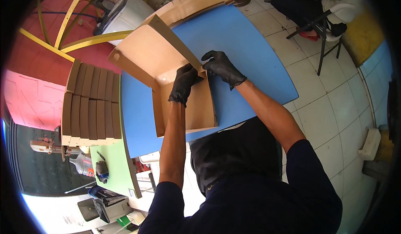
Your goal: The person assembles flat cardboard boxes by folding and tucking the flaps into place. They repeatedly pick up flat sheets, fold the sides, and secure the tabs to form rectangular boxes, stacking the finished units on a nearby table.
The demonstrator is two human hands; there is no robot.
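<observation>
A brown cardboard box lies in front of me with its lid raised at the far left side. My left hand, in a black glove, reaches inside the box, its fingers closed at the far end of the right wall. Just outside that same corner is my right hand, also gloved in black. Its fingers are bent but apart, with the thumb close to the box edge. The left fingertips are partly hidden by the hand itself.
The box stands on a blue tabletop. Flat cardboard pieces lie along the far edge. Stacked boxes stand on the left, beside a green surface. A seated person is at the far right, on a folding chair.
</observation>
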